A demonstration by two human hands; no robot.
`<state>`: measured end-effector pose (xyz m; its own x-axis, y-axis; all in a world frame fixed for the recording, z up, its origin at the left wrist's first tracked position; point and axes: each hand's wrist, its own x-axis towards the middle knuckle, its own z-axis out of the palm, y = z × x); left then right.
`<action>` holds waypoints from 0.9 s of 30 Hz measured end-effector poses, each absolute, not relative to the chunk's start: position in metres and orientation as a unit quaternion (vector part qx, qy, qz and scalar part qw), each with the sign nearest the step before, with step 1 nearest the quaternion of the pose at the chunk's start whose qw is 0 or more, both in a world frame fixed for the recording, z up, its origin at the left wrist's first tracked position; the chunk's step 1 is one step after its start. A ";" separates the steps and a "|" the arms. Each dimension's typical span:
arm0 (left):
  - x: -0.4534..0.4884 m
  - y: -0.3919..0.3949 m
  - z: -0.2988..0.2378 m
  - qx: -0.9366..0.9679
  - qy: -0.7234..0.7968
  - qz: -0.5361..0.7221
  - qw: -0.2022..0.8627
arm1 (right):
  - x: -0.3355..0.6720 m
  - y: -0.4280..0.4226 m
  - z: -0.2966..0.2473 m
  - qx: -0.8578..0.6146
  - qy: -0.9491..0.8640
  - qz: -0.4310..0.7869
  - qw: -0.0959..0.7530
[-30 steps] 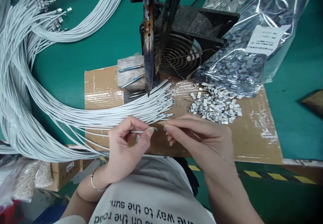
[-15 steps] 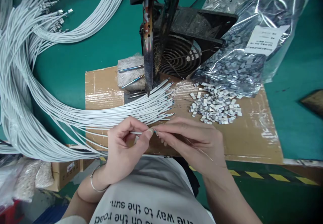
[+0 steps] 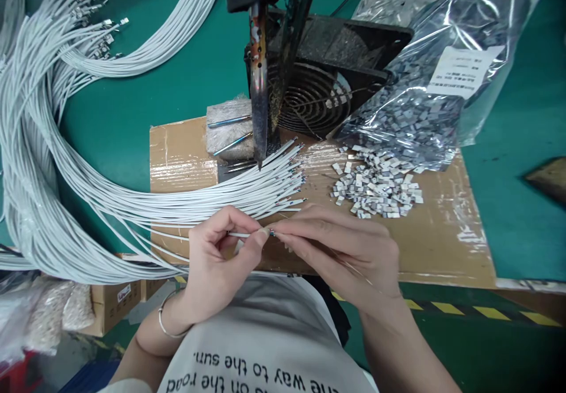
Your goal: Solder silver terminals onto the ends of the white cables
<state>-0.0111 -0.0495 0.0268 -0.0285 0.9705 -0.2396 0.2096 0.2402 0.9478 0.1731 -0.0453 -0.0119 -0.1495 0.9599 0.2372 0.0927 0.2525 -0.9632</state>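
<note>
My left hand pinches a white cable between thumb and forefinger near its end. Facing it, my right hand has thumb and forefinger closed on the cable's tip, where a bit of dark or blue shows. A thin, solder-like wire runs across the right palm. Just beyond both hands lies a fanned bundle of white cables, their stripped ends pointing right. Small silvery metal pieces are heaped past my right hand. Whatever sits between the fingertips is mostly hidden.
A soldering iron hangs tip down over the cable ends. Behind it leans a dusty black fan. A clear bag of metal pieces stands back right. Thick cable coils fill the left, and cardboard lies under the work.
My right hand has shifted slightly right and turned a little, its fingers still at the cable's tip. My left hand stays nearly in place.
</note>
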 end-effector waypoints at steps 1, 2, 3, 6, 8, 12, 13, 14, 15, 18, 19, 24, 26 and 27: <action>-0.011 -0.050 0.027 0.485 0.610 0.378 0.499 | 0.173 -0.045 -0.012 -0.427 -0.617 0.438 0.495; -0.011 -0.050 0.027 0.483 0.612 0.378 0.499 | 0.173 -0.046 -0.011 -0.429 -0.614 0.438 0.498; -0.011 -0.051 0.026 0.482 0.613 0.378 0.498 | 0.174 -0.046 -0.011 -0.433 -0.610 0.436 0.501; -0.012 -0.053 0.024 0.478 0.614 0.383 0.497 | 0.173 -0.047 -0.012 -0.447 -0.596 0.427 0.512; -0.013 -0.054 0.023 0.478 0.611 0.386 0.500 | 0.172 -0.047 -0.014 -0.450 -0.591 0.428 0.514; -0.013 -0.054 0.022 0.481 0.605 0.387 0.503 | 0.169 -0.048 -0.016 -0.448 -0.583 0.451 0.506; -0.013 -0.054 0.022 0.481 0.605 0.387 0.503 | 0.168 -0.048 -0.016 -0.446 -0.583 0.455 0.505; -0.013 -0.055 0.022 0.482 0.604 0.388 0.503 | 0.168 -0.048 -0.015 -0.445 -0.583 0.457 0.504; -0.013 -0.055 0.022 0.482 0.604 0.388 0.503 | 0.168 -0.047 -0.015 -0.443 -0.583 0.457 0.505; -0.013 -0.056 0.022 0.486 0.602 0.388 0.501 | 0.169 -0.047 -0.014 -0.437 -0.585 0.458 0.507; -0.013 -0.056 0.022 0.487 0.603 0.388 0.499 | 0.170 -0.047 -0.014 -0.436 -0.586 0.458 0.507; -0.011 -0.054 0.025 0.493 0.601 0.387 0.495 | 0.170 -0.047 -0.014 -0.422 -0.591 0.449 0.520; -0.011 -0.053 0.026 0.496 0.604 0.386 0.490 | 0.170 -0.048 -0.014 -0.427 -0.581 0.452 0.526; -0.010 -0.053 0.026 0.497 0.607 0.384 0.487 | 0.171 -0.048 -0.014 -0.434 -0.572 0.454 0.527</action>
<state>-0.0104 -0.0531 0.0257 -0.0323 0.9772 -0.2099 0.2300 0.2116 0.9499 0.1710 -0.0484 -0.0135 -0.0672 0.9758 0.2079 0.0178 0.2095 -0.9777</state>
